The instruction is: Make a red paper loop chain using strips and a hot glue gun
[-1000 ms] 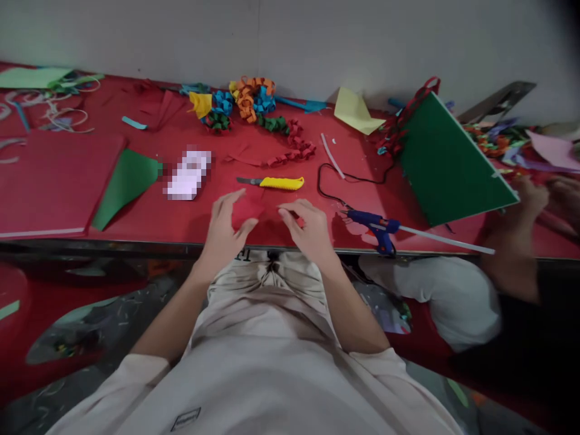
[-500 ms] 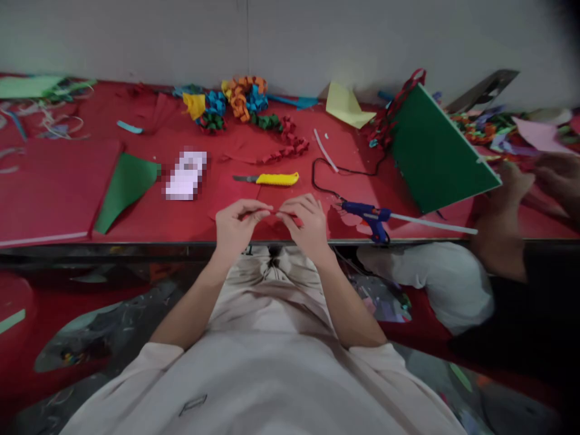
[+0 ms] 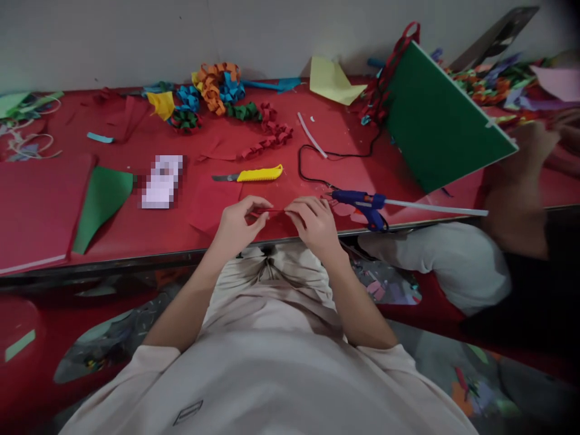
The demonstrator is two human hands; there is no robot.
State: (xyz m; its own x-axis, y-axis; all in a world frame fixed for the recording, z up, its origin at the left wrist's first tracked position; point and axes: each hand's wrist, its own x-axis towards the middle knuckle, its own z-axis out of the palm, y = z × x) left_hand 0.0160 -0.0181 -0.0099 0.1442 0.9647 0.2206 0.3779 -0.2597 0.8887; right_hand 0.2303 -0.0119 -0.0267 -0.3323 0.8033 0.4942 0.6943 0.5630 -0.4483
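- Head view: left hand (image 3: 238, 226) and right hand (image 3: 316, 226) pinch a thin red strip (image 3: 277, 211) between them, its ends hidden by fingers.
- Pale rectangle (image 3: 162, 181): pixelated, unreadable.
- Co-worker's hands (image 3: 537, 145): blurred, partly cut off.
- Red table (image 3: 149, 232): yellow cutter (image 3: 260, 174), blue glue gun (image 3: 357, 199), curled paper chain (image 3: 212, 90).
- Behind, grey wall (image 3: 136, 42).

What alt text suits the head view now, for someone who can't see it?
The left hand and right hand pinch a red strip over a red table. Beyond them lie a yellow knife and curly paper chain; to the right, a glue gun and green board.
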